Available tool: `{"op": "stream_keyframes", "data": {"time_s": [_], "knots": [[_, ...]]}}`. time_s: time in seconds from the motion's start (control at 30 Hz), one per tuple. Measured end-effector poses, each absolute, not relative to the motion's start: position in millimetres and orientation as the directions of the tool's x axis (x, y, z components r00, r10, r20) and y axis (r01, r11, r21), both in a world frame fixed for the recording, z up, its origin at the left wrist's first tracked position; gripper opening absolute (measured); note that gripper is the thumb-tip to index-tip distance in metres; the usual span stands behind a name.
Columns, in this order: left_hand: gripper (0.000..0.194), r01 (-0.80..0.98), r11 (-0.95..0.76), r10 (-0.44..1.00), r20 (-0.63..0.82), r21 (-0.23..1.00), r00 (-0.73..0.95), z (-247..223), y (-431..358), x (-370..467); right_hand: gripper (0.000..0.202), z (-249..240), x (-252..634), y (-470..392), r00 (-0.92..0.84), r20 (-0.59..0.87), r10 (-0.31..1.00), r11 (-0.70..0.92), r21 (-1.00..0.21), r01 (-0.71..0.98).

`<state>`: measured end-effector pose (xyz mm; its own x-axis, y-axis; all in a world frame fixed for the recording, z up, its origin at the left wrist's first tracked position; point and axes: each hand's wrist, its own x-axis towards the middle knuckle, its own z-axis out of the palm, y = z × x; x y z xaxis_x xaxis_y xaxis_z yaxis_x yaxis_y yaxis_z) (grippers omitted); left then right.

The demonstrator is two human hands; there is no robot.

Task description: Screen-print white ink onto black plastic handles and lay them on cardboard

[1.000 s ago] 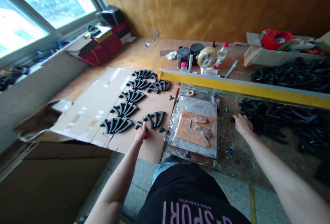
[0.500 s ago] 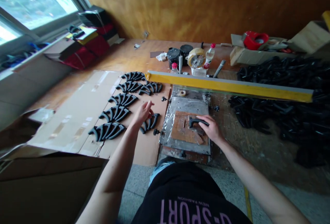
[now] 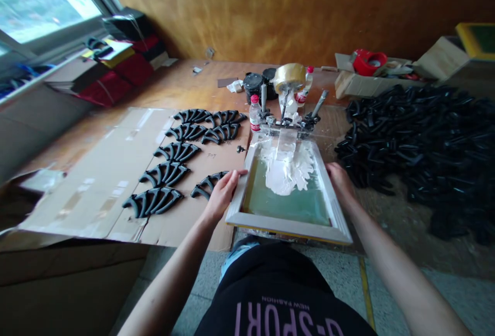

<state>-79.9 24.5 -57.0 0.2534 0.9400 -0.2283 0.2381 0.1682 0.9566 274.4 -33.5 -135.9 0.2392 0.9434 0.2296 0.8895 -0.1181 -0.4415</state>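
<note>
Grey metal-edged, rectangular green-mesh screen [image 3: 286,208]: lies between bare left hand [image 3: 222,194], gripping left rail [image 3: 242,191], and right hand [image 3: 341,182], gripping right rail [image 3: 327,189]; runs lengthwise near to far, equally close to both.

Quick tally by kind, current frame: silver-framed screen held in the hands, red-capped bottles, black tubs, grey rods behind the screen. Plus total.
Silver-framed screen: 1
Red-capped bottles: 2 (rear one partly hidden)
Black tubs: 2
Grey rods: 2
Total: 7
</note>
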Motion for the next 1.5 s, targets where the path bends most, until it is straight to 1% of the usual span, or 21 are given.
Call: {"op": "stream_keyframes", "data": {"time_s": [0.07,0.17,0.23,0.37,0.43,0.5,0.57,0.6,0.67,0.73,0.8,0.87,0.97,1.03,1.1,1.17,1.27,1.33,1.4,1.43,1.5], "knots": [[0.066,0.266,0.247,0.911,-0.317,0.932,0.264,-94,17,-87,0.034,-118,277,-13,0.276,0.305,0.911,-0.119,-0.448,0.886],[0.079,0.319,0.275,0.897,-0.362,0.907,0.255,-137,16,-89,0.052,-93,244,23,0.147,0.411,0.900,0.017,-0.371,0.928],[0.075,0.375,0.244,0.907,-0.348,0.894,0.239,-153,17,-88,0.050,-86,212,39,0.030,0.342,0.939,0.078,-0.298,0.951],[0.068,0.424,0.243,0.910,-0.357,0.872,0.213,-162,20,-89,0.011,-94,174,22,-0.169,0.118,0.979,0.191,-0.214,0.958],[0.068,0.430,0.256,0.905,-0.371,0.866,0.209,-164,20,-89,0.014,-100,173,-3,-0.351,0.094,0.932,0.362,-0.157,0.919],[0.068,0.434,0.260,0.900,-0.379,0.862,0.214,-167,19,-90,0.018,-100,177,-23,-0.534,0.088,0.841,0.541,-0.132,0.831],[0.069,0.424,0.264,0.898,-0.381,0.866,0.219,-169,19,-90,0.015,-95,183,-33,-0.625,0.079,0.777,0.628,-0.168,0.760],[0.069,0.413,0.268,0.899,-0.380,0.871,0.219,-169,19,-89,0.011,-93,185,-33,-0.623,0.081,0.778,0.626,-0.197,0.755],[0.070,0.388,0.276,0.898,-0.380,0.879,0.221,-167,19,-89,0.008,-92,185,-30,-0.542,0.118,0.832,0.554,-0.228,0.801],[0.071,0.366,0.287,0.897,-0.383,0.885,0.222,-164,18,-88,0.013,-97,182,-30,-0.448,0.196,0.872,0.483,-0.202,0.852],[0.072,0.341,0.298,0.894,-0.386,0.891,0.227,-160,17,-88,0.021,-106,177,-39,-0.445,0.263,0.856,0.492,-0.151,0.858],[0.072,0.316,0.309,0.892,-0.388,0.897,0.231,-158,16,-87,0.023,-113,173,-50,-0.502,0.285,0.817,0.554,-0.142,0.821],[0.073,0.300,0.322,0.892,-0.394,0.898,0.222,-152,15,-86,0.016,-107,171,-45,-0.457,0.285,0.843,0.525,-0.242,0.816],[0.076,0.296,0.325,0.890,-0.396,0.898,0.226,-141,16,-87,0.022,-95,173,-21,-0.324,0.298,0.898,0.416,-0.336,0.845],[0.077,0.288,0.309,0.894,-0.380,0.906,0.236,-122,17,-88,0.040,-79,183,12,-0.182,0.316,0.931,0.306,-0.407,0.861],[0.071,0.257,0.300,0.902,-0.360,0.919,0.237,-95,18,-87,0.054,-64,205,40,-0.054,0.337,0.940,0.209,-0.444,0.871],[0.064,0.136,0.315,0.911,-0.340,0.939,0.235,-50,23,-79,0.050,-54,259,56,0.199,0.419,0.886,0.044,-0.502,0.864],[0.062,0.012,0.238,0.950,-0.235,0.971,0.207,-23,32,-67,0.042,-59,292,47,0.386,0.441,0.810,-0.086,-0.562,0.822],[0.056,-0.120,0.083,0.984,-0.062,0.989,0.169,0,46,-52,0.038,-75,308,29,0.482,0.363,0.798,-0.199,-0.596,0.778],[0.053,-0.177,0.021,0.987,0.009,0.984,0.163,8,54,-44,0.037,-86,307,19,0.489,0.306,0.817,-0.234,-0.599,0.766],[0.053,-0.252,-0.026,0.981,0.073,0.967,0.179,20,68,-30,0.036,-113,289,0,0.408,0.198,0.891,-0.228,-0.583,0.780]]}}
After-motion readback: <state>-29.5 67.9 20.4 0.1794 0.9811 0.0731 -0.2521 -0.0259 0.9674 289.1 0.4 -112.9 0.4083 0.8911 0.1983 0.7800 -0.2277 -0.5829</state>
